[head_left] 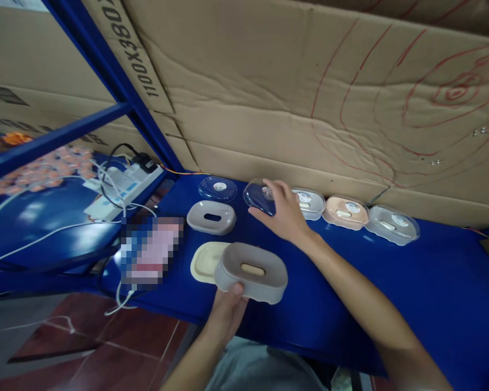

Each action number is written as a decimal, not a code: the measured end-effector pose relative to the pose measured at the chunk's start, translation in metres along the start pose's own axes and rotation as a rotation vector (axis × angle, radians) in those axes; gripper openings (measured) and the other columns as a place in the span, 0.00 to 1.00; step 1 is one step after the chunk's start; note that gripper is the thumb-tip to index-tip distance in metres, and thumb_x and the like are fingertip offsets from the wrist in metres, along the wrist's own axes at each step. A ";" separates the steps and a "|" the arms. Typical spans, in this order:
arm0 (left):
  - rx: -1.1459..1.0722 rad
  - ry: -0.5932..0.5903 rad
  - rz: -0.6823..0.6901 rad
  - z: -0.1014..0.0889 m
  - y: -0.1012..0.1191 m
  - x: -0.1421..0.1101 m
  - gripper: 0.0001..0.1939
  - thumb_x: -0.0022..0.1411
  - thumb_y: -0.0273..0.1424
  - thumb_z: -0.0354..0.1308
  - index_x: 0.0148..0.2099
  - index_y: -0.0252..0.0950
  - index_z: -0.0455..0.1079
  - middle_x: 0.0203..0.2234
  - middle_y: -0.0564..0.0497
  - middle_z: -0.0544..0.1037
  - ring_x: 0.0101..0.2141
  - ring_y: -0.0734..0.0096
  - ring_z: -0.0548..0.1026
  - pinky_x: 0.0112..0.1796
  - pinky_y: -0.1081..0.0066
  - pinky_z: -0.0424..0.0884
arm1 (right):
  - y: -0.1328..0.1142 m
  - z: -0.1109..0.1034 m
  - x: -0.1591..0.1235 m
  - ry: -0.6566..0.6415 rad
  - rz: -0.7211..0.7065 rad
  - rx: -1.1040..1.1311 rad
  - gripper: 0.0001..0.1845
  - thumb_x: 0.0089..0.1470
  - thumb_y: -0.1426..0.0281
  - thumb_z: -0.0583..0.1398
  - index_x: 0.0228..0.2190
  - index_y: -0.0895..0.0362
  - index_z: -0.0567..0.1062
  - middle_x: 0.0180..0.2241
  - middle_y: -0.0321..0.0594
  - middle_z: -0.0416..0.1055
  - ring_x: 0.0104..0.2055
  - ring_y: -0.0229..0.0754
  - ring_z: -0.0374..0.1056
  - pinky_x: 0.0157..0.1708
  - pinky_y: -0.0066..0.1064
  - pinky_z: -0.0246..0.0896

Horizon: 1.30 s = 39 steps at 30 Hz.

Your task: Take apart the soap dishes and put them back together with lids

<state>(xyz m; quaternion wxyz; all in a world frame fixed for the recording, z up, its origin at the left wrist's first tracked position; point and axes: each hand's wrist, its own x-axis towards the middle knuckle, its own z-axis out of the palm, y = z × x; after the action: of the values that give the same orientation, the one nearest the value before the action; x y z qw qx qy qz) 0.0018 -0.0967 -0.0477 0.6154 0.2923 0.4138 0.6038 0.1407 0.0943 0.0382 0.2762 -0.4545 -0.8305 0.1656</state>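
My left hand [230, 304] grips a grey oval soap dish [236, 277] from below, thumb on its near side wall. A beige oblong piece sits in the middle of its top. Behind it, partly covered, a cream oval tray [204, 263] lies on the blue table. My right hand [287, 214] spans a clear lid [256, 194] with a round sticker, thumb at the near edge and fingers at the far edge. The hand hides the lid's right part. Left of it lie another clear lid [207, 189] and a grey oval piece with a slot [195, 217].
Lidded soap dishes stand along the cardboard wall: a whitish one [318, 206], a peach one [332, 216] and a grey one [378, 225]. A blurred-out phone-like object [155, 252] with a cable lies left, near a power strip [124, 193] and a blue frame post [150, 122].
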 end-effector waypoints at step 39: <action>-0.456 0.157 -0.018 -0.014 -0.005 -0.024 0.33 0.58 0.54 0.73 0.60 0.42 0.81 0.49 0.44 0.88 0.57 0.42 0.82 0.58 0.51 0.80 | -0.041 -0.015 -0.109 -0.278 -0.312 0.439 0.34 0.65 0.47 0.66 0.62 0.54 0.75 0.65 0.52 0.71 0.72 0.53 0.62 0.71 0.50 0.60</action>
<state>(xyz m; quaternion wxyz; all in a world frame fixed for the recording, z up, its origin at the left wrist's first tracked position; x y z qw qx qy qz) -0.0060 -0.1224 -0.0551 0.6370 0.0942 0.3159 0.6968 0.1696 -0.0191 0.0379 0.2735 -0.2237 -0.8646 0.3573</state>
